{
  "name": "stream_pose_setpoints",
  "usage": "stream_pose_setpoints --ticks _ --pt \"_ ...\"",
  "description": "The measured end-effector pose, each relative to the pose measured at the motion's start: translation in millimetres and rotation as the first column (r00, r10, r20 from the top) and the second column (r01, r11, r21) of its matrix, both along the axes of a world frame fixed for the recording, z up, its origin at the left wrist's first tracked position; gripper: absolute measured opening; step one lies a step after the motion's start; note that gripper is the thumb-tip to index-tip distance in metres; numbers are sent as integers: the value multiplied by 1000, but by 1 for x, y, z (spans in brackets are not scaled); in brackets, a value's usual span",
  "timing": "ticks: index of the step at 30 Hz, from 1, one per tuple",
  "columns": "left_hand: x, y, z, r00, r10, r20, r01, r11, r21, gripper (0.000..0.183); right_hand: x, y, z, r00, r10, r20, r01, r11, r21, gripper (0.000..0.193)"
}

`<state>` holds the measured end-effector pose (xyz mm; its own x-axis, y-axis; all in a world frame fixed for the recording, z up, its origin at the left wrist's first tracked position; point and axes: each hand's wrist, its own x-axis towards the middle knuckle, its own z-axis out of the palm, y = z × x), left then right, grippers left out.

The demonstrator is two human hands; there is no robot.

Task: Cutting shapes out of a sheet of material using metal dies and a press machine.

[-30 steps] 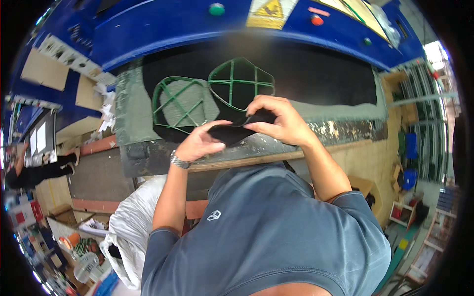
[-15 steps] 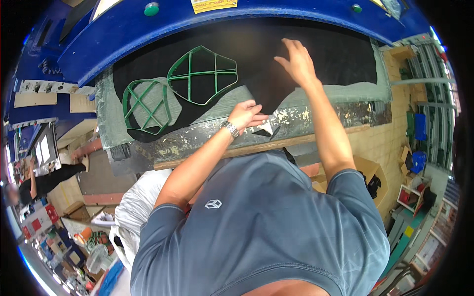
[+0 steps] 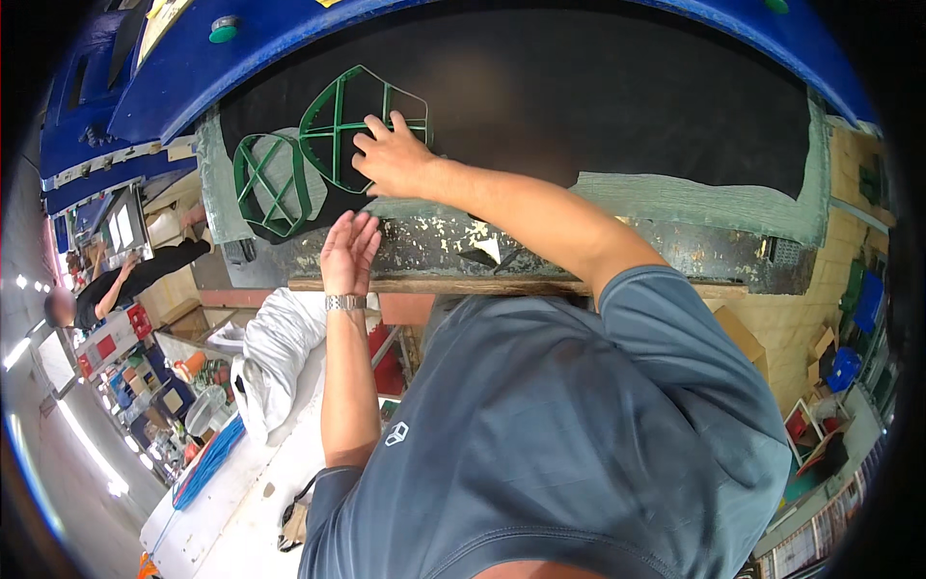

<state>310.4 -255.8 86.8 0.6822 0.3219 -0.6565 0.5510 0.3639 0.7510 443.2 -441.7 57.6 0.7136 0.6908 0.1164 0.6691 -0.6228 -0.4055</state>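
My right hand [image 3: 391, 159] reaches across to the left, its fingers spread over the lower right part of the larger green cutting die [image 3: 336, 125]. Whether the fingertips touch the frame I cannot tell. That die lies on the black sheet material [image 3: 627, 96]. Left of it rests a smaller green cutting die [image 3: 256, 183] with crossed bars, the pale board showing through. My left hand [image 3: 349, 249], palm turned up and fingers loosely apart, is at the bench's front edge just below the dies and holds nothing.
Under the sheet is a grey-green cutting board [image 3: 694, 201]. White and black scraps [image 3: 490, 251] lie on the worn metal ledge. A blue machine beam [image 3: 280, 53] crosses the far side. A white cloth bundle [image 3: 285, 352] is at left, and a co-worker [image 3: 116, 280] stands farther off.
My right hand has swept from the middle of the black sheet leftward to the larger die. My left hand has moved left and back toward me, off the sheet's front edge. The view has shifted.
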Motion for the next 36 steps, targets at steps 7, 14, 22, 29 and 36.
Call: stream_pose_setpoints --ticks 7,14,22,29,36 --pt "41 8 -23 985 166 47 -158 978 -138 43 21 -12 11 993 113 -35 -104 975 198 38" --pt "88 7 -22 985 72 -155 -88 992 -94 30 86 -59 76 909 258 -326 -29 822 569 45" --pt "73 1 -2 971 67 228 -115 972 207 13 88 -75 52 958 155 -242 4 836 549 43" --pt "2 58 50 893 135 429 -106 990 -91 13 67 -44 35 992 60 -112 -36 978 205 35" --pt "6 10 35 960 -273 -63 236 670 704 52 73 -14 24 1000 3 20 -7 976 218 34"
